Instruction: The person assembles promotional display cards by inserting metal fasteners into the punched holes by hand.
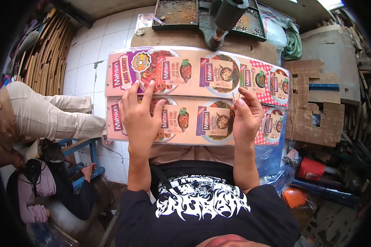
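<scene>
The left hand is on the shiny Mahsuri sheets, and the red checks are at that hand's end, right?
Not quite: the head view shows the red checks at the right hand's end. The left hand is on the shiny Mahsuri sheets.

"How's the left hand (142, 113)?"
"Palm down, fingers spread, pointing forward."
"And the right hand (248, 115)?"
"Fingers curled, thumb drawn toward the forefinger. Both forearms (139, 166) reach forward, bare."

"Mahsuri" stands on both printed sheets (189, 84), "Saus Sachet" on one.
</scene>
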`<state>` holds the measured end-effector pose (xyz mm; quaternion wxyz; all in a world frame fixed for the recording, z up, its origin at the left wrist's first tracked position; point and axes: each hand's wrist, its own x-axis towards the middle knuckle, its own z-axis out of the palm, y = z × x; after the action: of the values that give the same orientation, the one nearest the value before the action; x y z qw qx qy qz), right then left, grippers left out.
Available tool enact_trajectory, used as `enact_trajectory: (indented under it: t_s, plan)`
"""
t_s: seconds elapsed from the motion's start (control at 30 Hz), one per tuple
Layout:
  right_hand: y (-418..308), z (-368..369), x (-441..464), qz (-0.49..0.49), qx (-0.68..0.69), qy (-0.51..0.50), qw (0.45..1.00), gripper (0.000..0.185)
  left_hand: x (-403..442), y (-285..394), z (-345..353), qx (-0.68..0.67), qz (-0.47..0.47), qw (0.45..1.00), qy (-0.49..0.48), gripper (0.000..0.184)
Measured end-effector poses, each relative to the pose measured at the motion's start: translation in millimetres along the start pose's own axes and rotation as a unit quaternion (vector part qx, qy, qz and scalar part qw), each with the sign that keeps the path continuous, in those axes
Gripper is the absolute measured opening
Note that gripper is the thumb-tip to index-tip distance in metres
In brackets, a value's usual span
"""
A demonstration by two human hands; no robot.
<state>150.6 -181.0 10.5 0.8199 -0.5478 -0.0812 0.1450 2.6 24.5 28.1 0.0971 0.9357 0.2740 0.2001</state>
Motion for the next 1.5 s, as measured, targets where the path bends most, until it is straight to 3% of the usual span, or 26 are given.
enact_trajectory:
  t_s: [0.1,0.2,0.33,0.37,0.4,0.47,0.57,0.7,0.77,0.8,0.9,1.03,1.3,1.5]
  plan:
    - [-2,-3,-2,-0.012,0.01,0.011,1.0,0.031,-5,-8,-13,-0.099,-0.051,0.994,-0.002,0.052]
    - [-7,-10,-2,-0.032,-0.004,0.021,0.999,0.031,-18,-25,-18,-0.025,-0.084,0.994,0.06,0.058]
    - [-17,-31,3,-0.104,-0.098,0.075,0.987,0.03,-37,-50,-18,0.066,-0.175,0.982,0.037,0.064]
    - [-22,-34,5,-0.128,-0.147,0.13,0.972,0.029,-41,-58,-16,0.094,-0.171,0.98,0.034,0.068]
    - [-26,-38,8,-0.152,-0.195,0.184,0.951,0.028,-41,-59,-16,0.095,-0.172,0.98,0.033,0.068]
    - [-29,-65,13,-0.175,-0.248,0.199,0.932,0.027,-40,-59,-18,-0.004,-0.238,0.971,0.009,0.071]
    - [-30,-99,19,-0.196,-0.313,0.272,0.889,0.025,-36,-56,-22,-0.016,-0.254,0.967,0.001,0.074]
    - [-30,-107,13,-0.173,-0.307,0.295,0.888,0.027,-36,-54,-21,-0.01,-0.25,0.968,0.01,0.073]
    - [-25,-104,13,-0.175,-0.275,0.272,0.905,0.027,-34,-44,-22,0.195,-0.1,0.968,0.124,0.058]
    - [-23,-101,12,-0.175,-0.275,0.273,0.905,0.027,-32,-40,-20,0.195,-0.099,0.968,0.123,0.058]
    - [-19,-86,9,-0.147,-0.237,0.241,0.93,0.028,-26,-14,-15,-0.124,-0.005,0.991,0.059,0.023]
    - [-13,-65,8,-0.147,-0.261,0.188,0.935,0.028,-14,11,-3,-0.186,0.097,0.977,-0.033,0.022]
    - [-6,-52,5,-0.135,-0.273,0.132,0.943,0.027,6,21,4,-0.088,0.26,0.953,-0.126,0.021]
    - [-5,-54,8,-0.136,-0.282,0.131,0.941,0.027,8,20,8,-0.116,0.242,0.955,-0.129,0.015]
